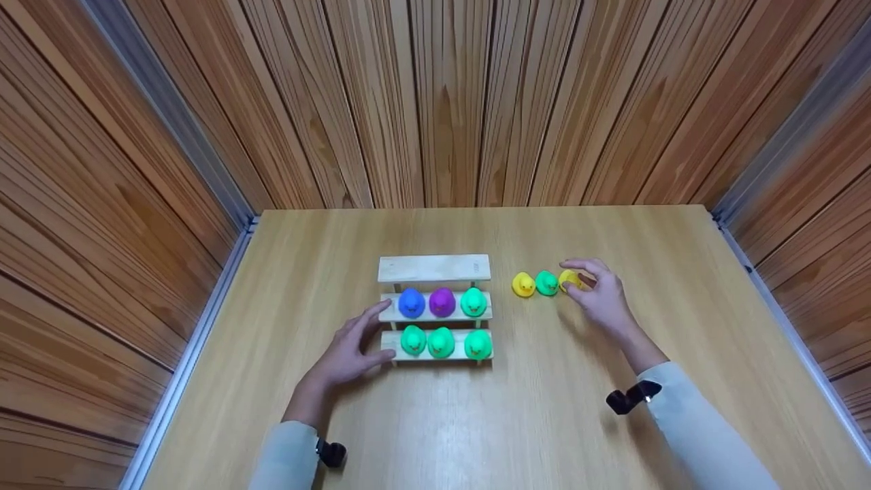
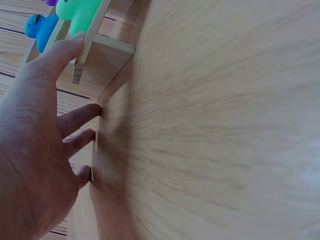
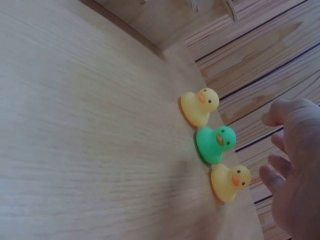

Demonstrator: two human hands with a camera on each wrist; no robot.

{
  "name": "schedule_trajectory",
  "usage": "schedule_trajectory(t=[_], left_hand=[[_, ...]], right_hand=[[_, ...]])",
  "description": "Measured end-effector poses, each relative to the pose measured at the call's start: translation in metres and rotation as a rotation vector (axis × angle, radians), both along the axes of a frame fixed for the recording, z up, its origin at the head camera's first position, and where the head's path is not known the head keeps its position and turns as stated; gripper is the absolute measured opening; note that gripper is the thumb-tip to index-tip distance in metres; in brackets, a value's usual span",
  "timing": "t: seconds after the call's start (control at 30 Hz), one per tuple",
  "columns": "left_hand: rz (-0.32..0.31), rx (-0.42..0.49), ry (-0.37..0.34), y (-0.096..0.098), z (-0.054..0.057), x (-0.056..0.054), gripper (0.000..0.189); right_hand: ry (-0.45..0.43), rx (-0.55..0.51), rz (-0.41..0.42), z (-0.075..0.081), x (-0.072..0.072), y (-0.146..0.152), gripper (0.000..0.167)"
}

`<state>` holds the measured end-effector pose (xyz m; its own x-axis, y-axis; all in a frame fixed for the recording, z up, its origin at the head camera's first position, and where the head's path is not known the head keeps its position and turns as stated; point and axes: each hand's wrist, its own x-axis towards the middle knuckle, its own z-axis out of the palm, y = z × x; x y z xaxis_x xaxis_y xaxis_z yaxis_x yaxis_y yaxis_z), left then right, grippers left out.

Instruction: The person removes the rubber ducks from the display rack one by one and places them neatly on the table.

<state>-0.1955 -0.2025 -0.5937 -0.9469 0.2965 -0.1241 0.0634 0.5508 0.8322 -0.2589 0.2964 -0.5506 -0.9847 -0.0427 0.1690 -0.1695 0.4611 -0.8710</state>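
Observation:
A three-step wooden rack (image 1: pixel 434 269) stands on the table with rubber ducks on its two lower steps. My left hand (image 1: pixel 350 350) rests at the rack's left end, fingers spread. Its thumb (image 2: pixel 62 52) touches the lowest step beside a green duck (image 2: pixel 82 15); the other visible fingertips reach down to the tabletop. Right of the rack, a yellow duck (image 3: pixel 200 106), a green duck (image 3: pixel 215 145) and another yellow duck (image 3: pixel 229 182) sit in a row. Over the rightmost yellow one, my right hand (image 1: pixel 599 292) hovers with thumb and fingers parted, apart from it in the right wrist view.
On the middle step are a blue duck (image 1: pixel 412 303), a purple duck (image 1: pixel 442 302) and a green duck (image 1: pixel 473 302). Three green ducks line the lowest step. Wood-patterned walls (image 1: pixel 449 102) enclose the table (image 1: pixel 517 422) at the back and both sides.

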Motion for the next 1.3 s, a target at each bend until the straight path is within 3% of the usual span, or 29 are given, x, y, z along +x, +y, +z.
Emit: schedule_trajectory(t=[0.4,0.87,1.3], left_hand=[[-0.001,-0.008,-0.008,-0.001,-0.002,-0.001,0.090],[0.011,-0.006,-0.019,0.000,-0.004,0.000,0.091],[0.010,-0.002,-0.026,0.000,-0.003,-0.001,0.090]], right_hand=[[0.060,0.032,0.053,0.012,0.012,-0.025,0.040],[0.085,0.010,0.144,0.021,0.025,-0.065,0.056],[0.078,-0.048,0.233,0.023,0.041,-0.097,0.058]])
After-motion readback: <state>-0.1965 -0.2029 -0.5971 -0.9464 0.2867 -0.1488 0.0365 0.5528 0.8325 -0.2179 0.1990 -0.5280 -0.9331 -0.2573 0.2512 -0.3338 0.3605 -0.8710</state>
